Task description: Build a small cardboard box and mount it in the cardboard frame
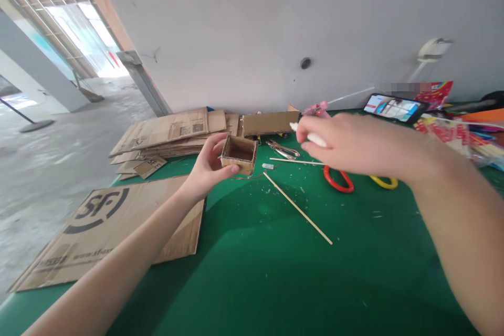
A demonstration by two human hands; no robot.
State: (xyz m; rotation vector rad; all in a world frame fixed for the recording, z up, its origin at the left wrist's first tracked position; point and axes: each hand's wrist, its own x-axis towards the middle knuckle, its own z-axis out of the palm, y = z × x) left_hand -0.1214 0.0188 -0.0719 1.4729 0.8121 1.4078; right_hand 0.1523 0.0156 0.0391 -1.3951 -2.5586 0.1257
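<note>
My left hand (207, 167) grips a small open-topped cardboard box (239, 154), thumb on its near side, just above the green table (275, 273). My right hand (346, 142) is closed around a white stick-like tool (311, 135) whose tip points left, a short way right of the box. Below the hands lie thin wooden sticks (298, 208), a second stick (293, 161) and small metal pliers (283, 150).
A large flat cardboard sheet (106, 231) lies at the table's left. More flattened cardboard (169, 134) and a cardboard piece (268, 122) sit at the back by the grey wall. Red and yellow handled scissors (338, 181), a lit phone (394, 107) and colourful packets (464, 134) lie right.
</note>
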